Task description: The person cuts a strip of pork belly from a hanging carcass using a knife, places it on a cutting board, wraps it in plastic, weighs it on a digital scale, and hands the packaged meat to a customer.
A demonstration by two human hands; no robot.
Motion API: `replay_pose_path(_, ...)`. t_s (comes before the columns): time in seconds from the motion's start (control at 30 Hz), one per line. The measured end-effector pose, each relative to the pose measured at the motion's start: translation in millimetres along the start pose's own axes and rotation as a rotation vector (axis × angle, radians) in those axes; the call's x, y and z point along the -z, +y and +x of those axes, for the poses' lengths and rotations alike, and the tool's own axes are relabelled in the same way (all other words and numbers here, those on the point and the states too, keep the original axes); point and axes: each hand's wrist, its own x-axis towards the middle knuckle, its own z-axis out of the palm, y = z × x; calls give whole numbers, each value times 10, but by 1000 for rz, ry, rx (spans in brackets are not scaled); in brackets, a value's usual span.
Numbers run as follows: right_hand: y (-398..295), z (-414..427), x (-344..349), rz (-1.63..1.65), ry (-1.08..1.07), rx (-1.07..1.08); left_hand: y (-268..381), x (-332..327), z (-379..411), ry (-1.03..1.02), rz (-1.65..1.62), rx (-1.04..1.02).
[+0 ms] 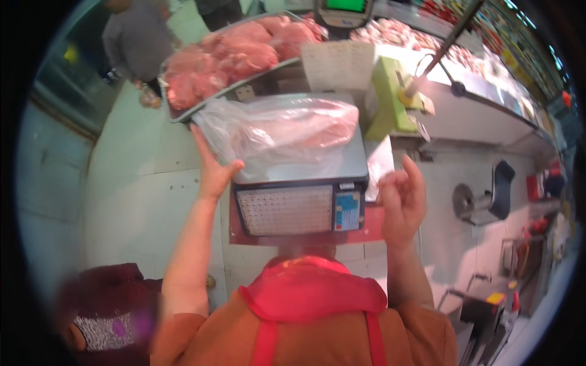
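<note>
A clear plastic bag [293,130] with pink meat inside lies across the metal pan [302,171] of an electronic weighing scale [286,208]. At the bag's left end is my left hand [213,176], thumb and fingers spread wide along the plastic. Whether those fingers grip the bag is hidden. To the right of the scale my right hand [405,201] is raised, forefinger up and the other fingers curled. Just beyond its fingertips is a white sheet [381,167]; I cannot tell if they pinch it. A keypad [348,210] sits on the scale's front right.
Behind the scale stands a metal tray [233,87] of raw meat. A green box [389,98] and a slanting pole [446,45] are to the right, before a meat counter [485,96]. A person [139,39] stands far left; dark red clothing [112,290] shows lower left. A stool [501,190] stands right.
</note>
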Motion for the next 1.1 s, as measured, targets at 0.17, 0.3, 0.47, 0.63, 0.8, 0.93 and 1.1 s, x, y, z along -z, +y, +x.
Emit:
replay_pose_path(0.17,844,-202,119,6,185,-650,9,-278,503,-49,216,-164)
replay_pose_path(0.3,1327,-637,-2,224,358,-1025,-107,-297,756,-177,76,237)
replay_pose_path(0.47,1504,-720,-101,308,483,-1079,235,-154,685,-216,-421,319)
replay_pose_path(0.63,1763,-780,-167,318,560,-1152,434,66,345,-43,-554,420)
replay_pose_path(0.8,1574,-611,-321,319,724,-1246,130,253,247,-8,-612,521)
replay_pose_path(0.93,1873,-645,-194,446,798,-1181,290,215,199,-56,-572,525)
replay_pose_path(1.1,1843,-583,-315,379,806,-1154,259,250,117,-33,-628,410)
